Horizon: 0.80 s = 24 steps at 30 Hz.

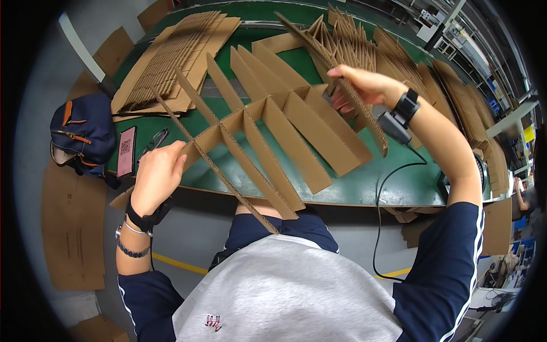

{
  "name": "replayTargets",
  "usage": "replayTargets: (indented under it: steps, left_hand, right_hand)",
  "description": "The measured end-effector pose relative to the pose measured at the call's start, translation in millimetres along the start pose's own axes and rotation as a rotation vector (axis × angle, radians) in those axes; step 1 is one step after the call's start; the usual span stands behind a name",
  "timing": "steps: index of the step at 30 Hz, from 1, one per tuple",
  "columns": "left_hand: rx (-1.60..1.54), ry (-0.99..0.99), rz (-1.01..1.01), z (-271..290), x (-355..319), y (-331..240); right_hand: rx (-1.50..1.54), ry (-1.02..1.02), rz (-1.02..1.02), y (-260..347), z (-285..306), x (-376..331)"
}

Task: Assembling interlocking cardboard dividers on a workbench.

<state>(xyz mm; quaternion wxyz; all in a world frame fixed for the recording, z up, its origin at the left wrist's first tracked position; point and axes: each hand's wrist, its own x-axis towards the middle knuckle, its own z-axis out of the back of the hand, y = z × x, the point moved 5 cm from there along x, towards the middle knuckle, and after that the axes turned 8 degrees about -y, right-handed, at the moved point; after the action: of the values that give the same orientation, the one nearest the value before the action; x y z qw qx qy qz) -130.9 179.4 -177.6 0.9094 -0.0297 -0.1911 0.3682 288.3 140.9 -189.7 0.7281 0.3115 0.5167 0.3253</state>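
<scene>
A cardboard divider grid [273, 137] of interlocked slotted strips hangs over the near edge of the green table [364, 188]. My left hand [156, 176] grips the left end of the long cross strip. My right hand [364, 84] holds a long slotted cardboard strip [342, 85] at the grid's right end, slanting from the far side toward me. Several parallel strips stand slotted into the cross strip between my hands.
A stack of flat slotted cardboard strips [171, 57] lies at the table's far left, more strips [364, 43] are piled at the far right. A dark blue bag [82, 131], a pink phone [126, 151] and glasses [152, 143] sit at the left. Cardboard sheets [71, 228] lie on the floor.
</scene>
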Motion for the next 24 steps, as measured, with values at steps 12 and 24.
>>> replayTargets:
  steps: [12,24]
  left_hand:
    - [-0.238,-0.373,0.060,25,-2,-12]
    - [-0.594,0.185,0.283,-44,27,10]
  right_hand:
    - [0.395,0.228,0.575,99,-96,17]
    - [0.566,0.287,0.559,72,-163,64]
